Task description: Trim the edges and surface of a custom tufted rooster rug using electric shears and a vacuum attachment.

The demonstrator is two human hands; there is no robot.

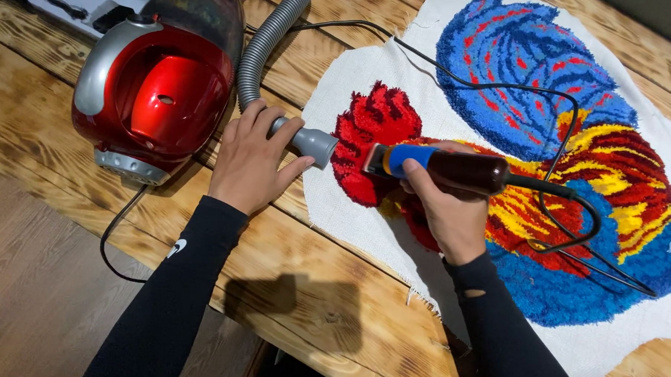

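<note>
1. Centrally, the electric trimmer, dark-bodied with a blue and orange collar, lies across the tufted rug, its head touching the red pile patch at the rug's left end.
2. The right hand has its grip clenched around the trimmer body, knuckles over red and yellow pile.
3. The left hand has its grip closed over the grey vacuum nozzle, whose mouth sits just beside the trimmer head at the edge of the red patch.
4. Judged from this pose, good work means keeping the trimmer head flat on the pile and the nozzle mouth close to the blade, so that cut fluff is drawn off at once; tilting the head would risk gouging the loops.
5. The black power cord loops back over the blue and yellow pile, to the right of the right wrist; it is best kept behind the tool, clear of the blade.
6. The ribbed grey hose runs up from the nozzle past the red canister vacuum, which stands just left of the left hand.
7. White backing cloth borders the pile; its frayed edge lies on the wooden desk, near the front desk edge.
8. Open room lies rightward across the rug; leftward travel is bounded by the vacuum body.
</note>
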